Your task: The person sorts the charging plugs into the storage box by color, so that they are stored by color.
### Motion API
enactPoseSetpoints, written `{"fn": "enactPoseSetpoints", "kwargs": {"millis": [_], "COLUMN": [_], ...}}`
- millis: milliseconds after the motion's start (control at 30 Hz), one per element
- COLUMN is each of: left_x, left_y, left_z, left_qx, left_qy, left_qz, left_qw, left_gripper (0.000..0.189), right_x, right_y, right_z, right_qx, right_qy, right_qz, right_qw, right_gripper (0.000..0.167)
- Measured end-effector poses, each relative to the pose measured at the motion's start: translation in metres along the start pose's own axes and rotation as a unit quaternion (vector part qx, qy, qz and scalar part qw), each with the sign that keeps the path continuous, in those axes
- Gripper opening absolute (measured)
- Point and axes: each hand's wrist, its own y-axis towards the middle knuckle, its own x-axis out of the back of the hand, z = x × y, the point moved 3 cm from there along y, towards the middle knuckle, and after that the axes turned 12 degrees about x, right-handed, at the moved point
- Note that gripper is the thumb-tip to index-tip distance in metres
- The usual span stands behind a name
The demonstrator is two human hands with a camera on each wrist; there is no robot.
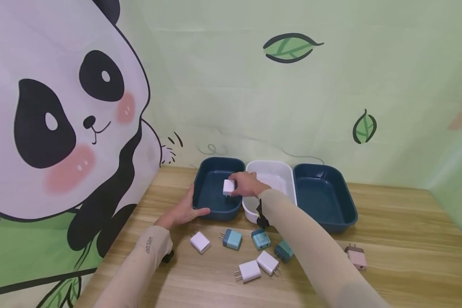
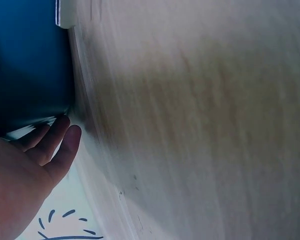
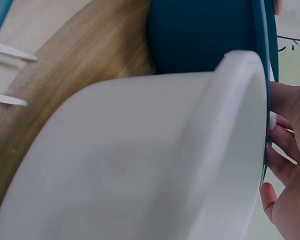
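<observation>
My right hand (image 1: 249, 184) pinches a white plug-in charger (image 1: 229, 187) over the left dark blue bin (image 1: 220, 214). In the right wrist view that charger is mostly hidden behind the bin rims, with only a sliver showing at the fingers. My left hand (image 1: 184, 208) rests against the same bin's left side and front corner, fingers extended and thumb along the front. In the left wrist view the left hand (image 2: 35, 165) touches the outside of the blue bin (image 2: 32, 65). The white bin (image 1: 269, 164) stands under the right wrist.
Several chargers lie in front of the bins: white (image 1: 200, 242), blue (image 1: 232, 239), teal (image 1: 261, 239), green (image 1: 284, 250) and two more white ones. A pink charger (image 1: 356, 257) sits to the right. Another dark blue bin (image 1: 325, 194) adjoins the white bin. A panda-print cloth hangs behind.
</observation>
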Motion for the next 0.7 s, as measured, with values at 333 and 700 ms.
{"fn": "enactPoseSetpoints", "kwargs": {"millis": [333,700], "left_x": [0.002,0.001], "left_y": [0.001,0.003], "left_z": [0.001,0.004], "left_qx": [-0.041,-0.034], "left_qy": [0.000,-0.004], "left_qz": [-0.012,-0.011], "left_qw": [0.9991,0.9994], "left_gripper": [0.109,0.110], "right_x": [-0.006,-0.009], "right_y": [0.010,0.013], "right_z": [-0.005,-0.006], "right_qx": [-0.006,-0.002], "right_qy": [-0.018,-0.047], "right_qz": [0.022,0.024], "right_qw": [0.9996,0.9986], "right_gripper": [0.051,0.049]}}
